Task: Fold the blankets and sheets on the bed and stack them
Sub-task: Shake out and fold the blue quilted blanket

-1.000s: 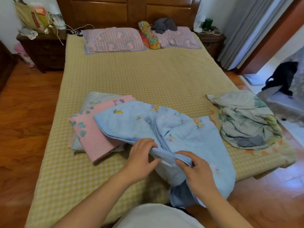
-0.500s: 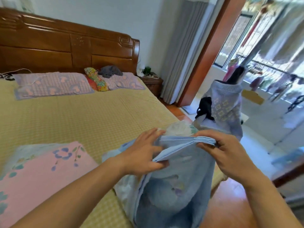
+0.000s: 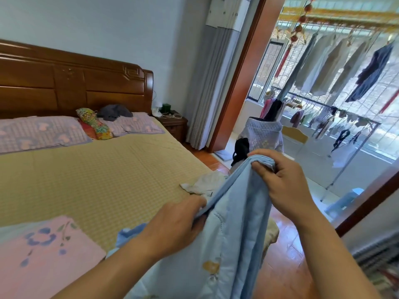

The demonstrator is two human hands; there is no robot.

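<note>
A: Where's the blanket at this moment?

B: The light blue quilted blanket (image 3: pixel 226 244) is lifted off the bed (image 3: pixel 97 180), hanging in front of the person near the bed's foot corner. It has small yellow flower prints on it.

A: And the hands?

B: Both have hold of it. The right hand (image 3: pixel 285 182) is the higher one, fingers curled over a bunched edge at the very top of the cloth. The left hand (image 3: pixel 174 225) is lower and to the left, fingers closed around the same edge further down, so the edge slopes up from left to right between them.

A: Anything else from the pile?

B: A folded pink blanket (image 3: pixel 45 255) with blue flowers lies on the bed at the lower left, on top of a pale blue-green layer. A crumpled white sheet (image 3: pixel 205 183) sits on the bed just behind the raised blanket, partly hidden by it.

A: The rest of the bed?

B: A yellow checked cover, two lilac pillows (image 3: pixel 38 132) against the wooden headboard (image 3: pixel 64 83), a bright floral cushion (image 3: pixel 95 124) between them, and a grey garment (image 3: pixel 114 112) on the far pillow.
</note>
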